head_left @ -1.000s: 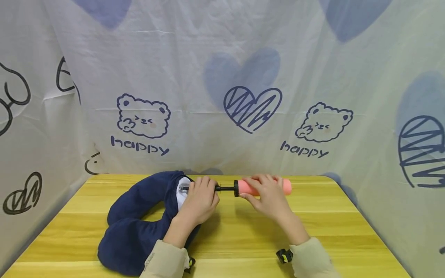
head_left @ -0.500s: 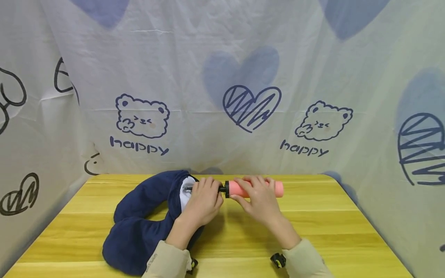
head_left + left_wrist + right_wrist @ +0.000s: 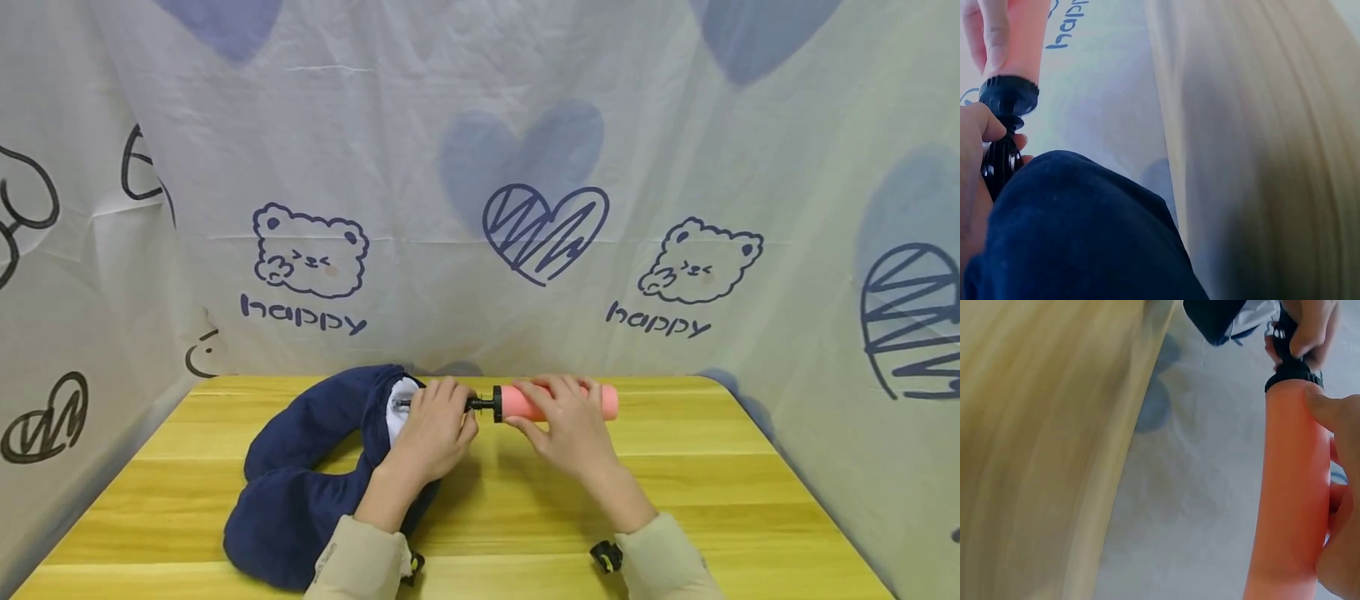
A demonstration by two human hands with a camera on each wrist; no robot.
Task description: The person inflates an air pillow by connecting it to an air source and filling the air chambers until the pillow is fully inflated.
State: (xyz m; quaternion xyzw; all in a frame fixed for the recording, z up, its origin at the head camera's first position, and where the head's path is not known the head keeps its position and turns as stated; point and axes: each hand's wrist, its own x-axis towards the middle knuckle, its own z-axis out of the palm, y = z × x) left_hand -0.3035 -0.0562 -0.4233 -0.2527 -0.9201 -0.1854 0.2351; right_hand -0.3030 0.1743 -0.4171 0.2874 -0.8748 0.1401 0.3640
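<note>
A pink hand pump (image 3: pixel 517 403) lies level above the table in the head view, its black end to the left. My right hand (image 3: pixel 576 433) grips the pink barrel (image 3: pixel 1291 487), thumb near the black collar. My left hand (image 3: pixel 431 429) holds the black handle (image 3: pixel 1002 159) of the pump. A short stretch of black rod (image 3: pixel 483 404) shows between handle and collar. Left of this is a navy U-shaped neck pillow (image 3: pixel 288 517), its cover open on white lining (image 3: pixel 396 423). The pump's thin tip reaches that white part; the left hand hides the exact joint.
Both hands work over a wood-grain table (image 3: pixel 675 483). Behind it hangs a pale curtain (image 3: pixel 420 167) printed with hearts and bears, close to the table's far edge. A dark wrist mount (image 3: pixel 606 556) sits at the right sleeve.
The right hand slid the pink barrel left toward the left hand, shortening the exposed rod, then drew it slightly back right. The pillow and left hand shifted only slightly.
</note>
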